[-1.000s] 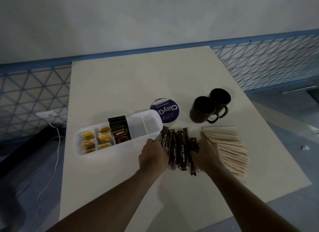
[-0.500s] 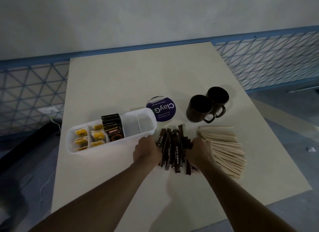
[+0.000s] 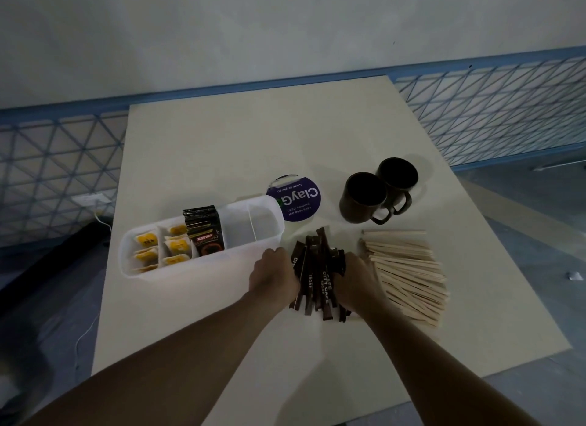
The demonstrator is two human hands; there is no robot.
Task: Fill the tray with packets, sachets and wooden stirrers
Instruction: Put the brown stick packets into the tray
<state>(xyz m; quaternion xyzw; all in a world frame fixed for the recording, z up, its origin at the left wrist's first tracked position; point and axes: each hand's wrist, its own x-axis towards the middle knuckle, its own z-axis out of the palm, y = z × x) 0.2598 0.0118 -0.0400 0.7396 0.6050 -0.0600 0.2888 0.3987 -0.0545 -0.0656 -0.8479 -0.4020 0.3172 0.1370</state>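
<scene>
Brown sugar sachets bunched on the table, long axes running away from the body, far ends fanned a little, white "CITY CAFE SUGAR" print along the sides. Roughly a dozen; exact count hidden by overlap. Pressed from both sides: left hand curled against the left edge of the bunch, right hand curled against the right edge, both cupped narrow around the bundle. Lifted or still resting on the table, cannot tell.

Just left, a white tray, long axis left to right, slightly angled up to the right. Yellow tea packets in the left compartments, about six visible. Black Kopiko packets upright in the middle. Two right compartments bare.

Right of the sachets, pale wooden stirrers heaped flat, pointing left to right and fanning; dozens, uncounted. Behind, two dark mugs touching, handles toward the body. One round purple sign behind the tray's right end.
</scene>
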